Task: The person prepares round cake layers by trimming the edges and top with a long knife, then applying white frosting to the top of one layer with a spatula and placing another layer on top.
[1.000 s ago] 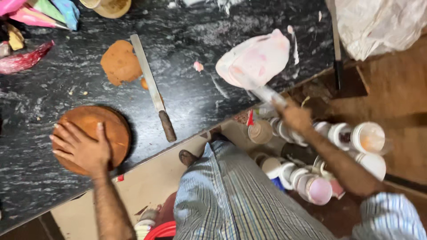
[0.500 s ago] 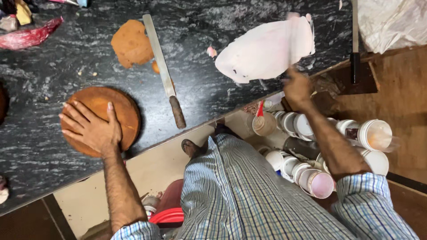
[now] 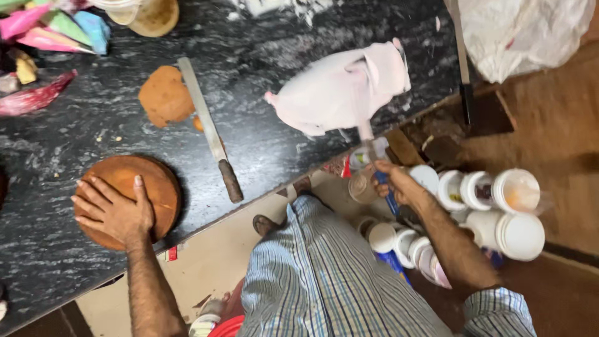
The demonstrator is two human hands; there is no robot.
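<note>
My left hand (image 3: pixel 115 212) lies flat, fingers spread, on a round brown cake disc (image 3: pixel 159 181) near the front of the black marble counter (image 3: pixel 268 156). My right hand (image 3: pixel 396 184) is off the counter's edge and grips the narrow end of a full pink piping bag (image 3: pixel 340 90), which stands up from the hand over the counter. A long knife with a brown handle (image 3: pixel 209 134) lies between the disc and the bag. A thin brown cake slice (image 3: pixel 163 97) sits beside the blade.
Several white-lidded tubs (image 3: pixel 499 212) stand low to the right of my legs. A white plastic bag (image 3: pixel 518 34) is at the top right. Coloured piping bags (image 3: pixel 56 28) lie at the top left, near a round bowl (image 3: pixel 150 15).
My right hand with the pink bag rose, then came lower and a little left; the bag now stands more upright. My left hand has stayed on the brown disc.
</note>
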